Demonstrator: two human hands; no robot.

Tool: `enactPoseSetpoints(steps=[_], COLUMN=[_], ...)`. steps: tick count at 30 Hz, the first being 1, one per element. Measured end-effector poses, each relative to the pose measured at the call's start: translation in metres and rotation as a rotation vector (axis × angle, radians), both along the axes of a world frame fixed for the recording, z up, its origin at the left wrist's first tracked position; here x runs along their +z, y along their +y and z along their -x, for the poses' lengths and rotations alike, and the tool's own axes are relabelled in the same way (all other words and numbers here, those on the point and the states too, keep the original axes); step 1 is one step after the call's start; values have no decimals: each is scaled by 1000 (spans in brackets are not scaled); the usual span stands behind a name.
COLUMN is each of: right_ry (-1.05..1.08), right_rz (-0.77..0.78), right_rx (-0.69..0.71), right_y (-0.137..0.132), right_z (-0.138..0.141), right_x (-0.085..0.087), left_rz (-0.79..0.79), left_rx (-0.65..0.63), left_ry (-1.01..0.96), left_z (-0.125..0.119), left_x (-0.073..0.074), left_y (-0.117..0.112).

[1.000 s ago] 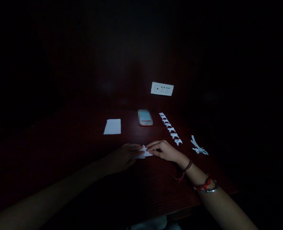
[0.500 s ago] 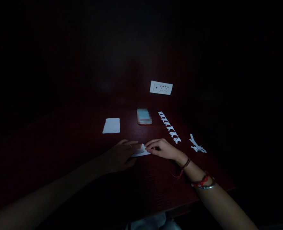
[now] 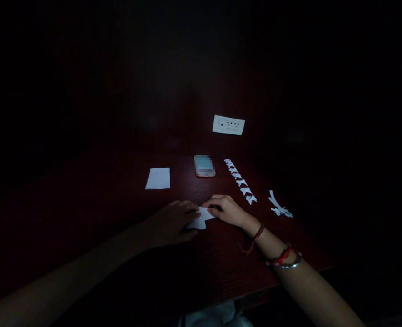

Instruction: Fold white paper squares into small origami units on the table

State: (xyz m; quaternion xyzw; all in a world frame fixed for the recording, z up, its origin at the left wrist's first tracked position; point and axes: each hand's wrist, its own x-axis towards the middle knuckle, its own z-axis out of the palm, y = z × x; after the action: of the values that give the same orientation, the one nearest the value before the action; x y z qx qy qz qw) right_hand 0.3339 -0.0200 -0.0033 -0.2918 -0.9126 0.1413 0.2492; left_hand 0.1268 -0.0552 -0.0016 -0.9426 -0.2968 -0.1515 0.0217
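Note:
A small piece of white folded paper (image 3: 198, 221) lies on the dark red table, partly covered by my fingers. My left hand (image 3: 175, 222), with a ring on one finger, holds the paper's left part, its fingers bent over the far side and its thumb nearer me. At the right end, my right hand (image 3: 228, 210) grips the paper between thumb and fingers. Both hands' fingertips come close together at the far edge. A corner of the paper points toward me, below the left fingers. Red cords and a silver bangle circle my right wrist and forearm.
A stack of square white paper (image 3: 158, 178) lies at the left. Beyond my hands is a phone-like object (image 3: 204, 165), its face pixelated. A row of folded paper pieces (image 3: 240, 181) runs along the right, beside loose paper strips (image 3: 280, 206). A socket panel (image 3: 228, 125) is on the wall.
The paper between my hands has changed shape: a broader flap now spreads toward me. My right hand has shifted slightly left, while the left fingertips have moved a little over the paper.

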Motion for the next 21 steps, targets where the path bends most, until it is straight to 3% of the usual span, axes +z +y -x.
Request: enactPoseSetpoints(steps=[12,21], right_ry=[-181,-135], right_rz=[-85,-69], right_rx=[14,-9], right_y=[0,-1], right_z=[3,1], right_x=[6,1], left_rz=[-5,-25], left_rx=[5,15], left_ry=[-8,45], left_z=[-3,-3], left_x=[1,3], left_y=[-1,-3])
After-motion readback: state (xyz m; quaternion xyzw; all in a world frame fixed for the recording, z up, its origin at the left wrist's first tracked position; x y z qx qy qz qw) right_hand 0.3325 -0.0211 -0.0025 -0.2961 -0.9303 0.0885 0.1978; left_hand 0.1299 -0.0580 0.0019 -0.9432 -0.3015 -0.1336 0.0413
